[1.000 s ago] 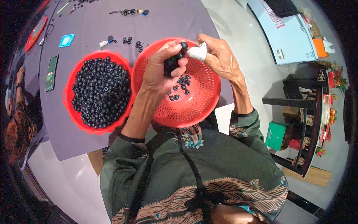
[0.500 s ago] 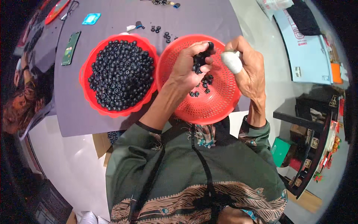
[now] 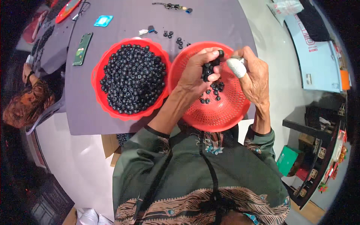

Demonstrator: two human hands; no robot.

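Several small black round parts, some showing a hole, are in my left hand (image 3: 197,69). Its fingers curl round them, and one black part (image 3: 221,53) stands out at the thumb tip. My right hand (image 3: 254,77) is apart from it on the right, with fingers bent in toward the thumb. A white wrap (image 3: 237,68) covers that thumb; whatever the pinch holds is hidden. Below both hands lies a red perforated basket (image 3: 225,118) with several black parts (image 3: 216,88) at its bottom. To the left, a red scalloped basket (image 3: 98,99) is heaped with black parts (image 3: 133,77).
Loose black parts (image 3: 179,42) lie beyond the baskets on the grey-covered table (image 3: 131,17). A phone (image 3: 82,49), a blue packet (image 3: 103,21) and a dark-cased tool (image 3: 176,6) lie there too. At far left another person's sleeve (image 3: 28,103) shows. A dark cabinet (image 3: 315,150) stands right.
The whole view has shifted, so the table things appear farther right and a little lower. My hands keep nearly the same pose over the basket, with the black parts still in my left hand.
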